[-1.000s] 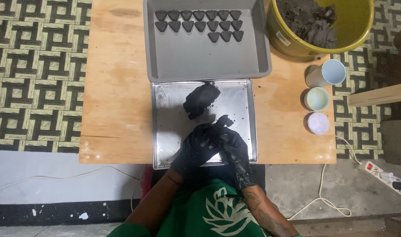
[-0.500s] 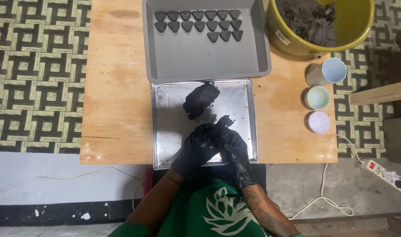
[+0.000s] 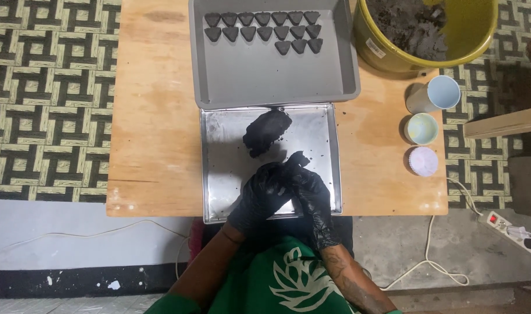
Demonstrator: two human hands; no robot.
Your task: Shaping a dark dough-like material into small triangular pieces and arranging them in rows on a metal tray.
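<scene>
Both my hands wear black gloves and meet over the near part of a shiny metal tray (image 3: 219, 168). My left hand (image 3: 259, 195) and my right hand (image 3: 312, 195) press together around a small piece of dark clay (image 3: 296, 160) that pokes up between the fingers. A larger lump of the same dark clay (image 3: 266, 132) lies on the tray just beyond them. Farther off, a grey plastic tray (image 3: 271, 75) holds several small dark triangular pieces (image 3: 264, 26) in rows along its far side.
A yellow bucket (image 3: 478, 29) with dark clay stands at the far right of the wooden table (image 3: 155, 116). Along the right edge sit a light blue cup (image 3: 443, 93), a pale green cup (image 3: 421, 128) and a lilac lid (image 3: 423, 161). A power strip (image 3: 510, 227) lies on the floor.
Both hands stay pressed together over the metal tray, with only slight finger movement around the small clay piece. Nothing else has moved.
</scene>
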